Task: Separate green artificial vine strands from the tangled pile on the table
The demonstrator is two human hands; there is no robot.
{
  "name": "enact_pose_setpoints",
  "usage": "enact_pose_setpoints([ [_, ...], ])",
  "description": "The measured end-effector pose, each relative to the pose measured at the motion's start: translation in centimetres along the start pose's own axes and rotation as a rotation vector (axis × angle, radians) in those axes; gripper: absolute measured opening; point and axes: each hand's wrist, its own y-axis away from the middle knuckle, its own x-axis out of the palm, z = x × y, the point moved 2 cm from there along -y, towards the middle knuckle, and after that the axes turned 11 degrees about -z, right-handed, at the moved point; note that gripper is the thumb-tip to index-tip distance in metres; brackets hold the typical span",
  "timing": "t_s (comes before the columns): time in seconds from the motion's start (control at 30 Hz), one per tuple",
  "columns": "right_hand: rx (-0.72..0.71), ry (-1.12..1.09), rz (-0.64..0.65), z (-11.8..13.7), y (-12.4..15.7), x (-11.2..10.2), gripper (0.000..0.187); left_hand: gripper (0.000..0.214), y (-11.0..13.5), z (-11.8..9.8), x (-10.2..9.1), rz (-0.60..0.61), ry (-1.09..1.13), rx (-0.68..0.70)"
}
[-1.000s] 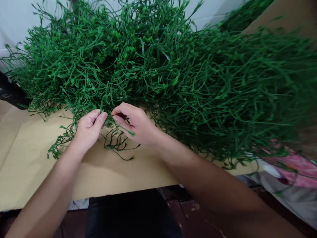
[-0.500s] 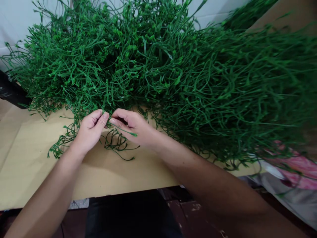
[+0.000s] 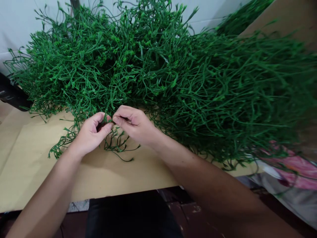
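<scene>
My left hand (image 3: 92, 135) is closed in a loose pinch on a thin green plastic-looking stem (image 3: 106, 119), at the front edge of a big heap of similar stems (image 3: 104, 66). Right beside it, my right hand (image 3: 136, 125) pinches with thumb and forefinger at the stem's end. The fingertips of both hands nearly meet, and they hide most of the held piece. Below them, several loose dark green stems (image 3: 119, 148) lie on the tan board. A small tangle of stems (image 3: 58, 148) is left of my left wrist.
The tan cardboard-like surface (image 3: 111, 178) ends at a front edge above dark cloth (image 3: 131, 215). A black object (image 3: 13, 94) stands at the far left. A white wall (image 3: 17, 23) is behind the heap. Pink patterned cloth (image 3: 297, 168) lies at right, beside a brown panel (image 3: 284, 19).
My right hand has shifted slightly up, and the short stem that lay across its fingers no longer shows. My left thumb has moved a little right, opening a wider gap to the forefinger.
</scene>
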Motion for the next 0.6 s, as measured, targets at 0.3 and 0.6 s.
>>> enact_pose_setpoints([
  [0.3, 0.238, -0.157, 0.108, -0.06, -0.12, 0.0, 0.042, 0.014, 0.09, -0.1, -0.23, -0.007, -0.025, -0.009],
  [0.6, 0.175, -0.013, 0.135, -0.35, 0.18, 0.05, 0.033, 0.021, -0.09, 0.67, -0.38, -0.035, -0.159, 0.059],
])
